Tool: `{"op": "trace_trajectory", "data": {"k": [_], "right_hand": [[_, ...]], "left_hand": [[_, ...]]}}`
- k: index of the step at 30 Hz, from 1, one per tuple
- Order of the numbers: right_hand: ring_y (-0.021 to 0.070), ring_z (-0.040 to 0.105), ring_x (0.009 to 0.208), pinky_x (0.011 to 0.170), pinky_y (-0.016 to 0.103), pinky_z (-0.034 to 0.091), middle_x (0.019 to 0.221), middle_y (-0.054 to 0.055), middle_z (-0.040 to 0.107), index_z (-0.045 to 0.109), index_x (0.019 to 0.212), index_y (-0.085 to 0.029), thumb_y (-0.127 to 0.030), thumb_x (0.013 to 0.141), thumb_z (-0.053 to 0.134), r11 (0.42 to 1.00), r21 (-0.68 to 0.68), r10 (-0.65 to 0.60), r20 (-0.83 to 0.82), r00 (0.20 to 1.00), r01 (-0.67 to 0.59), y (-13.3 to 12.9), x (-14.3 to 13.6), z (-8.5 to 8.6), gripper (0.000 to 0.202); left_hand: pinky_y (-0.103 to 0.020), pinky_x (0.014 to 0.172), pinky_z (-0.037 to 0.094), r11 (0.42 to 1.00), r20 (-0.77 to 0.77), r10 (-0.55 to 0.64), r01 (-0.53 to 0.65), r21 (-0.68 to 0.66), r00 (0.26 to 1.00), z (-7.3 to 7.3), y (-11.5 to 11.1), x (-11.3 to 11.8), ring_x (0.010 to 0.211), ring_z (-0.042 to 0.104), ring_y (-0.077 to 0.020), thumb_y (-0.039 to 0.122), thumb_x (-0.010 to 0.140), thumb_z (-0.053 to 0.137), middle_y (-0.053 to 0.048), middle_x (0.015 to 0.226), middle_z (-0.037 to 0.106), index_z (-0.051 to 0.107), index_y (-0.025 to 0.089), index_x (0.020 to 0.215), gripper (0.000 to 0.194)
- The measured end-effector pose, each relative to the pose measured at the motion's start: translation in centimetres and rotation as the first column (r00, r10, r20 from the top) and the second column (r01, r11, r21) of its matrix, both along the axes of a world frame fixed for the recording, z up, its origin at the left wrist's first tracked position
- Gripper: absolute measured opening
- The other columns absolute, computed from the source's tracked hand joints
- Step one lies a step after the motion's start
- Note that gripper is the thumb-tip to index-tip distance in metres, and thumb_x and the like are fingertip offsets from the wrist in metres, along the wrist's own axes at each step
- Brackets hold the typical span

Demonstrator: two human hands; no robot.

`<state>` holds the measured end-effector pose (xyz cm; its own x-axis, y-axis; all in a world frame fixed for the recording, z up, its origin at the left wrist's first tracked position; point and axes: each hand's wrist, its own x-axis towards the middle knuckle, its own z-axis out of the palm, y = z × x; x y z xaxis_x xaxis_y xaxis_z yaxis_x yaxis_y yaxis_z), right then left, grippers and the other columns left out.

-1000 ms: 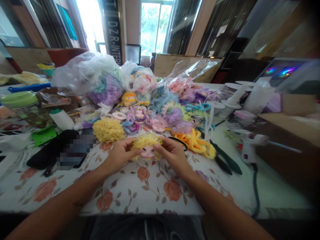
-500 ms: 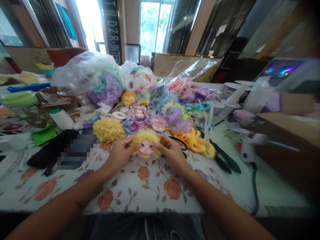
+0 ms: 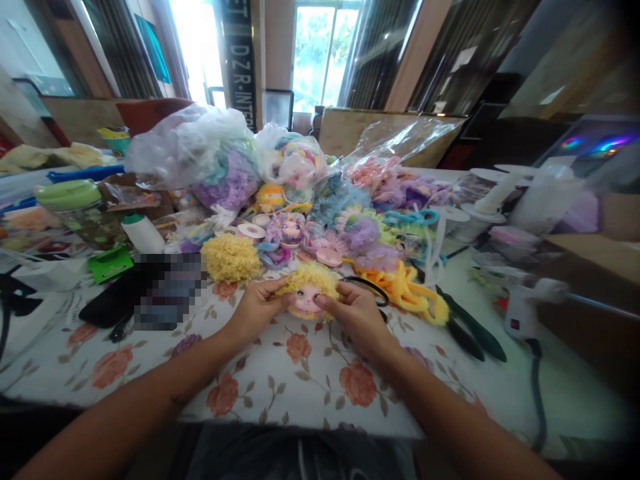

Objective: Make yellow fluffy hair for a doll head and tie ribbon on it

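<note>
A small doll head (image 3: pixel 306 298) with curly yellow hair faces me above the flowered cloth. My left hand (image 3: pixel 261 308) grips its left edge, fingers behind the hair and thumb in front. On the other side my right hand (image 3: pixel 359 313) holds it, with the thumb lying over the cheek near one eye. A fluffy yellow ball of yarn (image 3: pixel 231 258) sits just behind my left hand. Black bands (image 3: pixel 367 288) lie beside my right hand, partly hidden by it.
Plush yellow strands (image 3: pixel 407 287), dark green-handled scissors (image 3: pixel 473 330) and a white glue gun (image 3: pixel 525 307) lie to the right. Bagged yarn (image 3: pixel 225 167) is heaped behind. A thread cone (image 3: pixel 143 233), green-lidded jar (image 3: pixel 75 207) and black pouch (image 3: pixel 110 293) are left.
The whole view has shifted, so everything appears further right. My right thumb has slid inward over the doll's face and now covers part of one eye. Both hands still hold the head.
</note>
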<state>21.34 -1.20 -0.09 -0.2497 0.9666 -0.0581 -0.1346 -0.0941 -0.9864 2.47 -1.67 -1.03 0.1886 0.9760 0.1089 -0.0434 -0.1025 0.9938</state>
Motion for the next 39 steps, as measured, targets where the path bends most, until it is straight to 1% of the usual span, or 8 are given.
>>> {"op": "trace_trajectory", "data": {"k": [7,12,16,19,26,32,35,39], "right_hand": [[0.0204,0.065,0.078,0.068,0.029,0.052,0.089,0.005,0.07,0.065,0.092,-0.019,-0.043,0.065,0.078,0.995,0.08,-0.061,0.076,0.995,0.055,0.0,-0.2,0.2,0.039],[0.0171,0.061,0.072,0.061,0.025,0.049,0.084,0.003,0.068,0.064,0.089,-0.018,-0.041,0.069,0.075,0.991,0.106,-0.095,0.096,0.991,0.084,-0.3,-0.4,0.2,0.033],[0.0138,0.055,0.06,0.05,0.023,0.043,0.069,-0.001,0.062,0.061,0.078,-0.018,-0.043,0.067,0.076,0.981,0.119,-0.168,0.114,0.979,0.155,-0.6,-0.9,0.2,0.031],[0.0146,0.055,0.06,0.049,0.024,0.042,0.065,-0.001,0.059,0.061,0.077,-0.019,-0.044,0.065,0.077,0.975,0.13,-0.197,0.117,0.973,0.181,-0.7,-1.1,0.1,0.032],[0.0187,0.062,0.071,0.059,0.027,0.05,0.076,0.002,0.066,0.063,0.086,-0.018,-0.043,0.067,0.076,0.978,0.125,-0.183,0.112,0.977,0.169,-0.6,-1.2,0.5,0.034],[0.0191,0.065,0.078,0.067,0.027,0.052,0.081,0.002,0.068,0.062,0.093,-0.019,-0.041,0.072,0.072,0.986,0.103,-0.132,0.013,0.991,0.13,-0.4,-1.2,0.5,0.032],[0.019,0.065,0.08,0.07,0.028,0.052,0.089,0.004,0.069,0.062,0.096,-0.019,-0.041,0.073,0.072,0.991,0.079,-0.105,-0.027,0.994,0.106,-0.3,-1.0,0.2,0.033],[0.0165,0.063,0.076,0.068,0.027,0.05,0.088,0.003,0.068,0.061,0.093,-0.018,-0.04,0.073,0.072,0.991,0.09,-0.096,-0.046,0.994,0.1,-0.1,-0.7,0.0,0.032]], "left_hand": [[-0.033,0.093,0.046,0.998,0.181,-0.011,0.021,-0.055,0.983,0.8,-0.2,0.1,0.102,0.062,-0.0214,0.035,0.075,0.071,-0.009,0.119,0.065,0.052,0.02,0.133,0.062],[-0.027,0.073,0.049,0.996,0.156,0.021,-0.008,-0.085,0.987,0.8,-0.5,0.3,0.075,0.062,-0.0165,0.037,0.072,0.073,-0.005,0.086,0.071,0.069,0.014,0.107,0.042],[-0.023,0.059,0.041,0.986,0.004,0.165,-0.165,0.009,0.986,0.6,-0.9,0.8,0.059,0.049,-0.011,0.038,0.076,0.068,0.002,0.061,0.06,0.071,0.014,0.079,0.025],[-0.022,0.055,0.036,0.974,-0.048,0.224,-0.221,0.056,0.973,0.5,-1.3,1.3,0.054,0.041,-0.0094,0.039,0.081,0.063,0.004,0.056,0.053,0.068,0.014,0.074,0.026],[-0.024,0.061,0.042,0.976,-0.041,0.21,-0.207,0.059,0.977,0.7,-1.2,1.3,0.065,0.054,-0.0141,0.04,0.082,0.061,-0.001,0.074,0.066,0.071,0.014,0.1,0.033],[-0.029,0.086,0.048,0.986,0.122,0.168,-0.168,-0.008,0.978,1.3,-0.7,0.9,0.103,0.061,-0.0214,0.038,0.074,0.072,-0.007,0.114,0.067,0.047,0.021,0.136,0.069],[-0.03,0.086,0.048,0.985,0.189,0.167,-0.157,-0.067,0.968,1.0,-0.4,0.7,0.1,0.063,-0.0203,0.039,0.074,0.071,-0.009,0.115,0.067,0.055,0.018,0.127,0.06],[-0.024,0.084,0.046,0.966,0.225,0.258,-0.251,-0.062,0.94,1.1,0.2,0.0,0.09,0.063,-0.0138,0.034,0.068,0.077,-0.004,0.098,0.071,0.07,0.017,0.099,0.036]]}}
